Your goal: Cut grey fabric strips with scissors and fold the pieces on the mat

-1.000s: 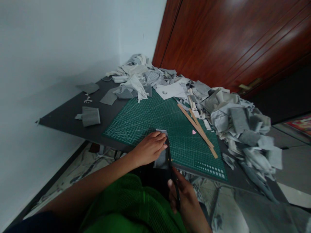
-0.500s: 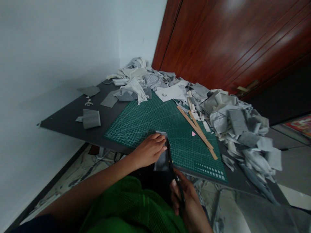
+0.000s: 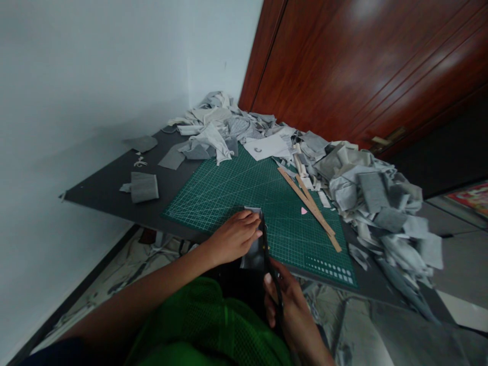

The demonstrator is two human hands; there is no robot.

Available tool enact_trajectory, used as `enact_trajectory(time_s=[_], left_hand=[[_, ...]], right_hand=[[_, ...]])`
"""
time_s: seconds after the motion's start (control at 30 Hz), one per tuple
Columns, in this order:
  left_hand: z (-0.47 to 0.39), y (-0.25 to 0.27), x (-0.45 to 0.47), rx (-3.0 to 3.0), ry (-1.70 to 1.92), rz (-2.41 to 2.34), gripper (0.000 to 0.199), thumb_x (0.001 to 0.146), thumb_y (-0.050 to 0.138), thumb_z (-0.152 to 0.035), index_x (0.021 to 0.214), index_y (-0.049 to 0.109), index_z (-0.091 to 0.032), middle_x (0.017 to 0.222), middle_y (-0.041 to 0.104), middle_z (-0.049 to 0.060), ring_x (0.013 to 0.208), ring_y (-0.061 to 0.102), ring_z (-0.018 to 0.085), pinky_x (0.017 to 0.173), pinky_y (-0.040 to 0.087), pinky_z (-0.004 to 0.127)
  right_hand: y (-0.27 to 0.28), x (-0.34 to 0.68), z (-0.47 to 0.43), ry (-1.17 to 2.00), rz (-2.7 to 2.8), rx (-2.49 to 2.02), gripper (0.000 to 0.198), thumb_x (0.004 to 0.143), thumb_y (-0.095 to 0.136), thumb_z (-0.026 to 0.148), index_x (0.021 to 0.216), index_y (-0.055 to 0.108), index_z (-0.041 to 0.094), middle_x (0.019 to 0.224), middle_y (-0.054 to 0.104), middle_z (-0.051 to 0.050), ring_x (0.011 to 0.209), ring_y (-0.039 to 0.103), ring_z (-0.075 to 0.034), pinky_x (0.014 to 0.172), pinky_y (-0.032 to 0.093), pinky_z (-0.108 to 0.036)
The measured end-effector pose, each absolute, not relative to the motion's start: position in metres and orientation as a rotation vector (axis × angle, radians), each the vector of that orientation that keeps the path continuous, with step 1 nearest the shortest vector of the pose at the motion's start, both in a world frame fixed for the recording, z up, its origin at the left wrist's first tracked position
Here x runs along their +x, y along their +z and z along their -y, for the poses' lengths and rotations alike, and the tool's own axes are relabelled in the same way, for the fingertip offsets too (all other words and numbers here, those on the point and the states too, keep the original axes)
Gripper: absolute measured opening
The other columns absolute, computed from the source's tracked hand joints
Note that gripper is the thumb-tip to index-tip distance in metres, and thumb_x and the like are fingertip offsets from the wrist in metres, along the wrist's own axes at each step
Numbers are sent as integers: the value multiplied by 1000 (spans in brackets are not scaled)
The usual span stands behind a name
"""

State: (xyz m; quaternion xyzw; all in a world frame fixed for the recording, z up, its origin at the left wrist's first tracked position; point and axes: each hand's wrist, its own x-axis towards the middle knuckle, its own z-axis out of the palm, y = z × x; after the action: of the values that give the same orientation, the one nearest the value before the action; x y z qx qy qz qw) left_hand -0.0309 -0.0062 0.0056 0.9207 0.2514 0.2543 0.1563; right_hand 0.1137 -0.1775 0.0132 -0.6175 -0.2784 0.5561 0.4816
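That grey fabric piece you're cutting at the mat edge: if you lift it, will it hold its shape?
Probably not: the grey fabric piece droops over the cutting mat edge, so likely floppy. It looks thin and light, and the left hand pins it flat.

Rulers [image 3: 309, 203] lie on the cutting mat [image 3: 229, 188], scrap pile [image 3: 373, 203] right.

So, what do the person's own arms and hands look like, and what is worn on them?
Both arms are bare from the wrist up to past the elbow: no sleeves, gloves or watch show. The left hand and the right hand show no rings, as far as the dim picture lets one tell. The fingers are uncovered, with short nails. A bright green mesh garment covers the body below the arms.
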Motion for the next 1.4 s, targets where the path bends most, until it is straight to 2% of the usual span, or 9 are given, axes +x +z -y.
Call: enact_trajectory(time_s=[0.37,0.87,1.03,1.4], left_hand=[[7,8,-32,2648,707,-708,26,109,42,-28,113,64,-15,117,66,10,120,57,24,110,45,41],[6,7,-32,2637,717,-698,28,109,41,-29,119,63,-14,120,67,11,122,57,25,111,45,42],[6,8,-32,2646,708,-688,27,109,41,-28,115,64,-14,118,67,10,120,58,25,110,45,42],[6,8,-32,2646,708,-691,27,108,42,-28,115,64,-15,118,67,10,120,57,24,109,44,41]], right_hand=[[16,111,179,1354,675,-1524,74,84,77,62,141,51,21,65,52,9,43,42,-7,35,35,-16],[11,111,176,1370,728,-1502,71,86,75,61,140,50,22,65,49,10,42,41,-7,35,35,-17],[10,113,175,1383,709,-1490,69,86,75,61,138,51,22,62,47,11,42,41,-7,34,34,-16],[9,111,175,1359,668,-1501,72,83,78,62,136,52,22,66,51,10,41,40,-6,34,33,-16]])
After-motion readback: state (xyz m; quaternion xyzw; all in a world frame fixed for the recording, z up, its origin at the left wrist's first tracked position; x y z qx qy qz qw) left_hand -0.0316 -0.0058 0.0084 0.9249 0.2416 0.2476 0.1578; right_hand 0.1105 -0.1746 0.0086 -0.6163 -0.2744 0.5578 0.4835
